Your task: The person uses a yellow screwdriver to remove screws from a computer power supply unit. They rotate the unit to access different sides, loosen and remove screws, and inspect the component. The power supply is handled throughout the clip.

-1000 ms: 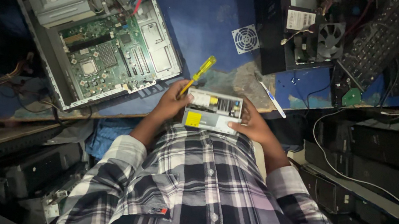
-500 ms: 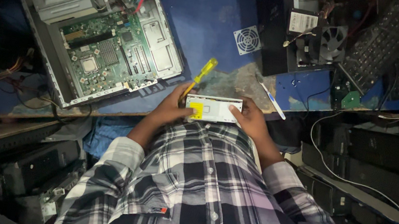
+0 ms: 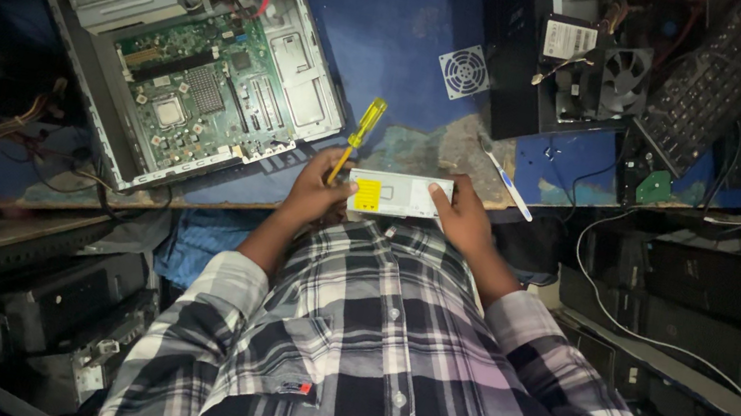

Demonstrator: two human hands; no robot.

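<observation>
I hold a flat silver drive unit [image 3: 403, 194] with a yellow label against my checked shirt, one hand at each end. My left hand [image 3: 317, 194] grips its left end and also clasps a yellow-handled screwdriver [image 3: 358, 135], whose handle points up and away from me. My right hand [image 3: 460, 216] grips the unit's right end. Both hands rest at the near edge of the blue worktop [image 3: 382, 27].
An open computer case [image 3: 183, 63] with a green motherboard lies on the worktop at left. A black case with a fan [image 3: 608, 72] and a keyboard [image 3: 720, 67] stand at right. A pen [image 3: 507, 181], cables and dark cases surround me.
The drive unit has turned so its plain labelled side shows. The view has shifted, so the hands sit lower and the case sits further right.
</observation>
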